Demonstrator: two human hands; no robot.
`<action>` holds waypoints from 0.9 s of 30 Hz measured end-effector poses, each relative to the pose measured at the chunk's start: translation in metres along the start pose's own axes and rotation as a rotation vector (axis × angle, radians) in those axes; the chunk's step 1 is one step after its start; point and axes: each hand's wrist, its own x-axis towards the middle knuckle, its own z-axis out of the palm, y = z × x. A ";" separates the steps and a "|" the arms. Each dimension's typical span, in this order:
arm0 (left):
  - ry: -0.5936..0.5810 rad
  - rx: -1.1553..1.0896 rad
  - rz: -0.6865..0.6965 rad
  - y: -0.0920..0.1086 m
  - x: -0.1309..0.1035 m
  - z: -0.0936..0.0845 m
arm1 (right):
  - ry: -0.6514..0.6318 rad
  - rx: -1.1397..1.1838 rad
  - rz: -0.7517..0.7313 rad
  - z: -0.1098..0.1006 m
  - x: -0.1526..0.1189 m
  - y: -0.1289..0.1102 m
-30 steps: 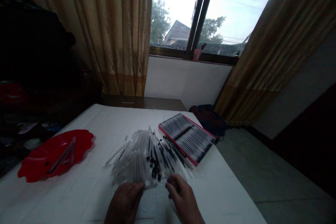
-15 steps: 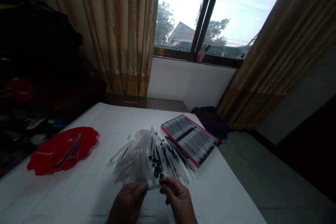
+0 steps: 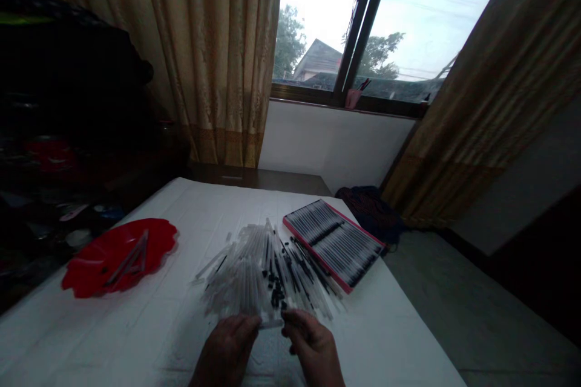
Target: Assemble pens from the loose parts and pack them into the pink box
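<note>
Between my two hands, at the near side of the pile, a short stretch of a clear pen barrel (image 3: 271, 324) shows, lying roughly level. My left hand (image 3: 230, 347) is closed, pinching its left end. Fingers of my right hand (image 3: 314, 343) are closed at the right end; whether a small part is also in them cannot be made out. Just beyond my fingers lie a heap of clear pen barrels (image 3: 247, 281), loose small black caps (image 3: 276, 296) and dark thin refills (image 3: 294, 269).
A pink-edged box (image 3: 347, 289) with rows of pens lies at the right of the white table (image 3: 149, 338). On the left stands a red scalloped dish (image 3: 82, 281) with a few clear tubes in it. Dark cluttered items fill the far left.
The whole view has shifted slightly, so things appear a little further right. Both hands keep the barrel between them, which now looks more level.
</note>
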 end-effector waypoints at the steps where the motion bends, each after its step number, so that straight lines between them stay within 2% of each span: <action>1: 0.001 0.001 0.002 0.000 0.000 0.000 | 0.009 0.002 -0.007 0.001 0.000 0.002; 4: -0.021 -0.012 -0.005 0.000 0.000 0.000 | 0.009 -0.017 -0.042 0.001 0.001 0.007; 7: -0.031 -0.023 -0.009 0.000 0.000 -0.001 | -0.099 -0.112 -0.075 -0.004 0.003 0.007; 10: -0.032 -0.029 0.001 0.000 0.000 -0.001 | -0.190 -0.299 -0.175 -0.012 0.006 -0.004; 15: -0.026 -0.042 0.042 -0.001 0.000 0.000 | -0.264 -0.616 -0.335 -0.018 0.011 -0.022; 18: -0.024 -0.053 0.059 -0.001 0.001 -0.002 | -0.234 -0.753 -0.393 -0.016 0.014 -0.010; 22: -0.013 -0.024 0.094 0.001 0.002 -0.003 | -0.109 -0.877 -0.475 -0.012 0.016 0.021; 24: -0.015 -0.010 0.121 0.002 0.003 -0.002 | -0.098 -0.860 -0.450 -0.012 0.015 0.030; 27: -0.031 -0.009 0.123 0.001 0.003 -0.001 | -0.174 -0.703 -0.358 -0.016 0.012 0.029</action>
